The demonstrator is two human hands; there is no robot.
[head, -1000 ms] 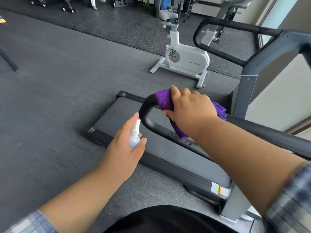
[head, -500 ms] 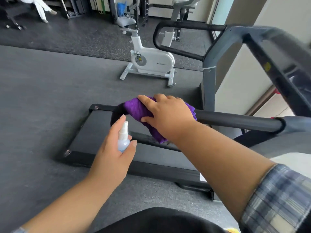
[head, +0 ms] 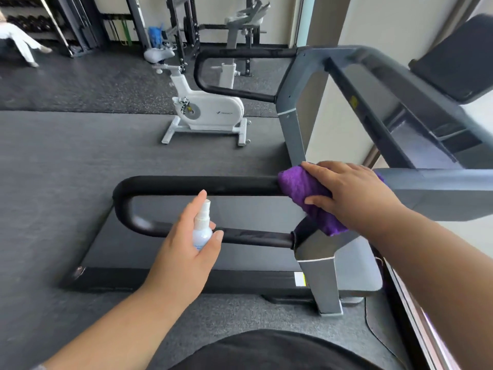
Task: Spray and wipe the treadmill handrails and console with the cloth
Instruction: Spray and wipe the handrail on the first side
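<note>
— What's in front of you, biggest thing first?

— The treadmill (head: 298, 129). I stand at its side, its dark belt deck (head: 240, 255) lying flat on the grey rubber floor (head: 80, 161). The console (head: 458, 57) rises at the upper right, tilted and partly out of view. Two black looped handrails stick out from the grey uprights: the near handrail (head: 186, 184) just before me, the far handrail (head: 240, 53) across the deck.

— And beyond it?

— A white exercise bike (head: 208, 110) stands on the floor past the deck, well apart from my hands. Dark weight racks (head: 186, 28) line the back wall.

— Where's the cloth?

— The purple cloth (head: 301, 188) is draped over the top bar of the near handrail, right where the bar meets the grey upright, and its lower end hangs toward the bottom bar. My right hand (head: 354, 196) lies on it, fingers curled over the cloth and pressing it to the rail.

— And your other hand?

— My left hand (head: 184, 252) is wrapped around a small clear spray bottle (head: 202, 231) with a white nozzle, held upright just in front of the handrail's lower bar. My forefinger reaches up behind the nozzle — whether it touches the top I cannot tell.
</note>
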